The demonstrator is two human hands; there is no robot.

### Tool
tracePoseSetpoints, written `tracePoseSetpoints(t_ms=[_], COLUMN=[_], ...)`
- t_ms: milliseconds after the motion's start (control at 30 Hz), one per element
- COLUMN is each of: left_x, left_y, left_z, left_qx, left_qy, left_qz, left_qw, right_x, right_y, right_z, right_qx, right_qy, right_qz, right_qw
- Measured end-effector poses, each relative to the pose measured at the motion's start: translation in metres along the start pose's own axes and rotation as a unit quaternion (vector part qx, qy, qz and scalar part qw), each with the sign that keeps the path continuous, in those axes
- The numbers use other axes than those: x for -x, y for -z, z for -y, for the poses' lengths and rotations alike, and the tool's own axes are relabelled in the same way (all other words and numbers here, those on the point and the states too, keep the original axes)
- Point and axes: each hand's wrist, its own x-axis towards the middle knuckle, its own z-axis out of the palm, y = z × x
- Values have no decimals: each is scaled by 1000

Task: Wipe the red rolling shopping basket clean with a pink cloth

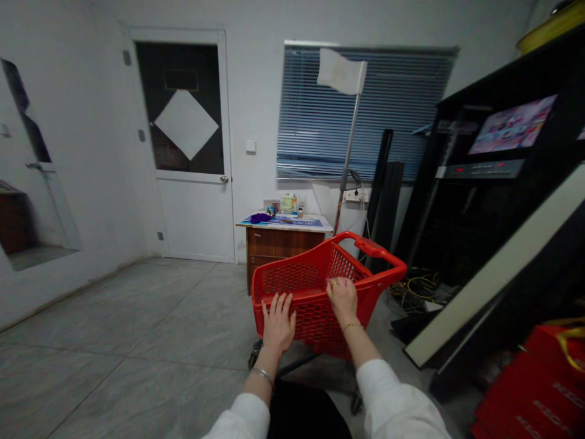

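A red plastic shopping cart point(301, 268) with perforated sides stands right in front of me, its handle toward the right. My left hand point(278, 326) is at the cart's near side, fingers spread and fingertips by the top rim; whether they touch it is hard to tell. Farther right along the same rim, my right hand point(342, 299) is closed, its fingers curled at the edge. No loose object shows in either hand. The inside of the basket is partly hidden by the near wall.
Behind the cart stands a wooden cabinet point(281, 244) with small bottles and a purple cloth on top. A white flag point(340, 72) on a pole rises beside it. A leaning pale board point(493, 274), cables point(425, 286) and red boxes point(525, 378) are at right. A white door point(196, 213) is at left.
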Motion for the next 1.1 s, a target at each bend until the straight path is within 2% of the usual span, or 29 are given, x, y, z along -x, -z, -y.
tracePoseSetpoints(t_ms=[100, 167, 200, 267, 333, 467, 533, 567, 633, 833, 900, 933, 1000, 1100], left_x=[1, 3, 3, 4, 4, 5, 5, 5, 6, 8, 8, 8, 7, 6], left_y=[1, 3, 5, 8, 10, 10, 8, 7, 6, 7, 8, 9, 10, 12], left_z=[2, 7, 10, 15, 18, 16, 12, 10, 7, 9, 13, 15, 19, 21], left_qx=[0, -7, -12, -17, -14, 15, 28, 30, 30, 8, -2, -5, -6, -3], left_qy=[1, -4, -8, -13, -15, -8, 2, 7, 12, 3, -4, -8, -15, -15], left_qz=[4, 3, 1, -1, 0, 7, 7, 6, 2, -4, 1, 3, 5, 6], left_qw=[1000, 1000, 1000, 1000, 1000, 1000, 1000, 999, 999, 1000, 1000, 1000, 1000, 1000], right_x=[13, 17, 16, 11, 2, -18, -22, -22, -14, 18, 19, 18, 12, -3], right_y=[-6, -6, -4, 1, 9, 20, 20, 18, 13, -1, -2, -2, 2, 12], right_z=[56, 72, 71, 52, 14, -66, -81, -78, -53, 80, 97, 95, 71, 3], right_qx=[-56, -80, -84, -75, -42, 28, 36, 36, 33, -46, -70, -75, -67, -20], right_qy=[32, 50, 62, 84, 86, 27, -5, -15, -19, 19, 40, 56, 82, 65], right_qz=[16, 20, 24, 32, 34, 7, -6, -10, -12, 7, 18, 23, 31, 24], right_qw=[998, 995, 994, 993, 995, 999, 999, 999, 999, 999, 997, 995, 994, 997])
